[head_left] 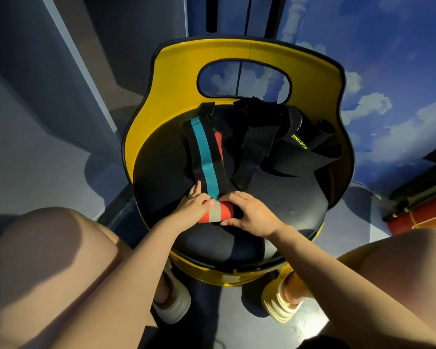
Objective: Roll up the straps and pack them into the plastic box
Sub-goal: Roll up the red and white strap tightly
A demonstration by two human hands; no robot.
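From the head camera: left hand [193, 205] and right hand [249, 212] curled round the orange-and-grey roll [215, 212] of the teal-striped strap [207, 152], flat on the chair seat [287, 197] for tight winding; black straps [300, 144] waiting behind, plastic box unseen.

The only writing I can read is "XUEYING", in yellow-green capitals on the black strap [300, 142] lying at the far right of the seat in front of me. From where I sit the word runs along the band and appears upside down. I can make out no other text or numbers.
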